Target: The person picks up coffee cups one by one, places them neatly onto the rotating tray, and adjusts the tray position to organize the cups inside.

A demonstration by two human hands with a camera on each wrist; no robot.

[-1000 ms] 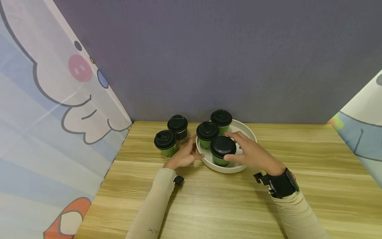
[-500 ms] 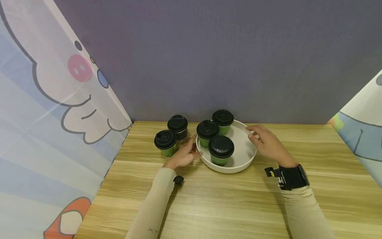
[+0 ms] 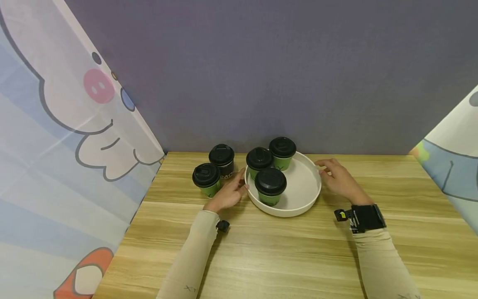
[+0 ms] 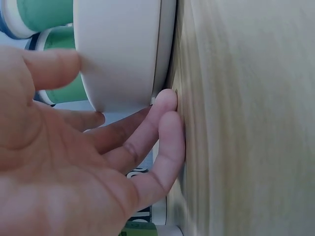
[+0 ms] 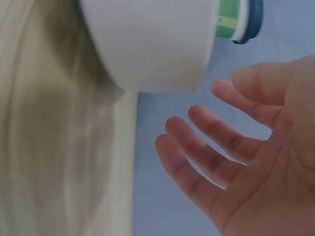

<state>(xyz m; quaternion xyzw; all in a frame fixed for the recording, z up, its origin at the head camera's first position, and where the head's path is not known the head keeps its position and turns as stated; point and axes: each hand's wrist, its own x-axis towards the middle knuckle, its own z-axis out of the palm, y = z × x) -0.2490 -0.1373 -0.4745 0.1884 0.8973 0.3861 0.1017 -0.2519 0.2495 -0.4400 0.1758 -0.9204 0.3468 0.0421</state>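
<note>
Three cups (image 3: 270, 182) are already in the tray (image 3: 301, 187) between the left hand (image 3: 228, 194), relaxed against it, and the loosely spread, empty right hand (image 3: 340, 180); two other cups (image 3: 206, 175) stand outside, beside the left.

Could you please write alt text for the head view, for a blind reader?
A bare-handed person's left grip and right grip flank a round white tray holding three green cups with black lids. Left of it, one green cup and one black cup, also lidded, stand on a wood-grain table.
</note>
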